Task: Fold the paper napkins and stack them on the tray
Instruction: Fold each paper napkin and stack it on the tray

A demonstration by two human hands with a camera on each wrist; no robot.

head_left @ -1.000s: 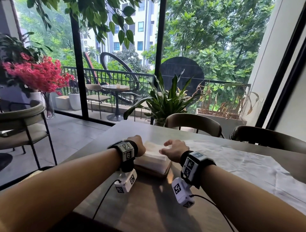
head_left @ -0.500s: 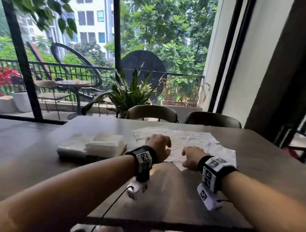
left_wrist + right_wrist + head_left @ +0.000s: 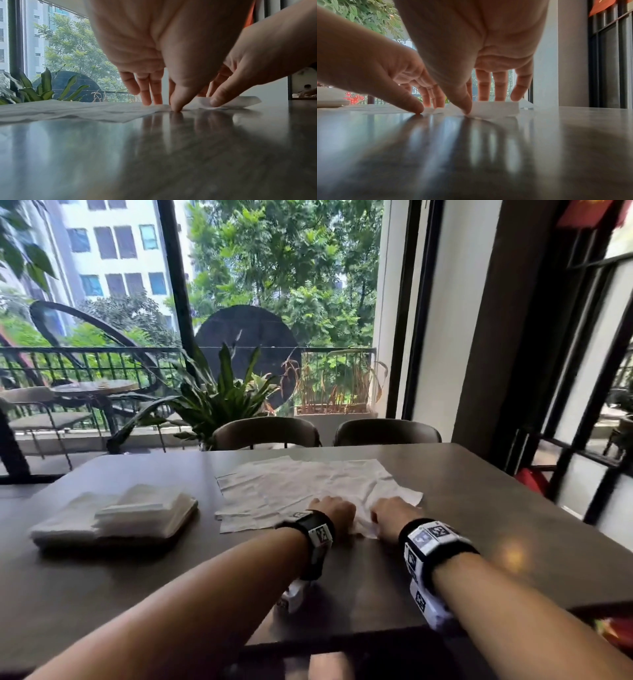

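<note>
head: unfolded napkins (image 3: 301,484) are spread flat mid-table, running away from both hands; left hand (image 3: 334,510) and right hand (image 3: 395,513) are set on the near edge, equally close. tray (image 3: 186,513) with folded napkins (image 3: 137,510) sits well left, path unobstructed.

left wrist: fingertips (image 3: 176,106) are extended, pressed on the paper edge, nothing gripped.

right wrist: fingers (image 3: 483,88) are straight, thumb on the crumpled corner.

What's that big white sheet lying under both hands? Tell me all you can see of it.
The unfolded napkin is thin, white, crinkled paper, spread nearly flat on the dark table, with more sheet edges showing beneath it. Its near right corner is rumpled and slightly lifted. The left hand and right hand rest fingertips and thumbs on its near edge. It lies right of the tray, apart from it.
</note>
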